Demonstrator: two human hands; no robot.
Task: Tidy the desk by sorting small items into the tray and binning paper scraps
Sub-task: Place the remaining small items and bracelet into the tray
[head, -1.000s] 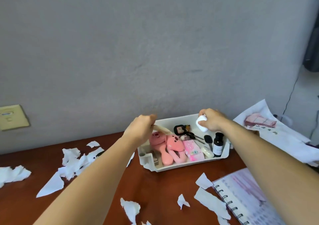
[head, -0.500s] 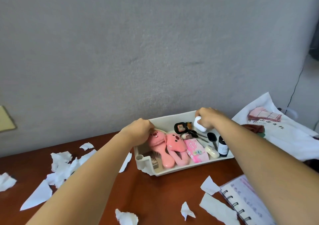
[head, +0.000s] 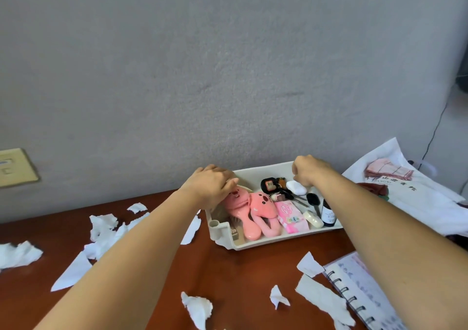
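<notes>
Head view: sorting step; left hand point(head: 212, 188) and right hand point(head: 307, 171) curl over tray point(head: 266, 242), holds unclear. Next job looks like scraps point(head: 197, 307) at six o'clock.

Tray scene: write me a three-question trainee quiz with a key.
1. True or false: the dark bottle is inside the tray.
2. Where do the paper scraps lie? A, on the desk; B, in the tray; C, in a bin.
3. Which hand is next to the white lump?
Key: 1 true. 2 A. 3 the right hand.
</notes>
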